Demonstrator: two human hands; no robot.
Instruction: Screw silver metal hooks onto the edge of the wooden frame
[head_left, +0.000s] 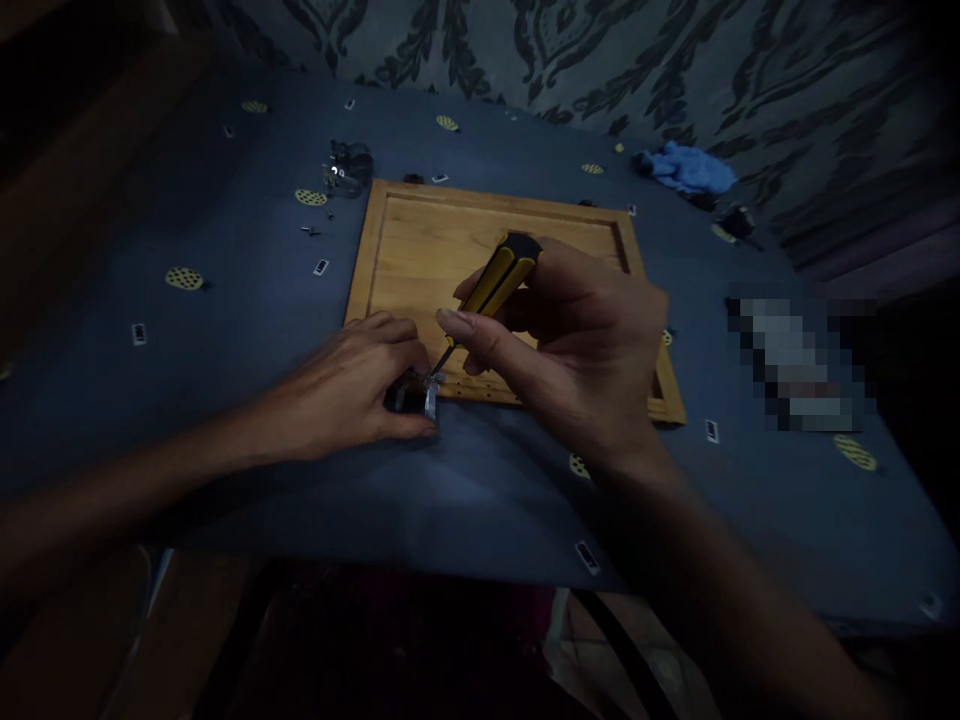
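Note:
My right hand grips a yellow and black screwdriver, its tip pointing down and left onto a small metal part. My left hand is closed around that metal part and holds it against the front left corner of a wooden board. The part is mostly hidden by my fingers. The board lies flat on a dark blue cloth with yellow dotted patches.
A shiny metal piece and small loose screws lie beyond the board's left corner. A crumpled blue cloth or glove sits at the far right. A patterned curtain hangs behind the table. The table's front edge is close to me.

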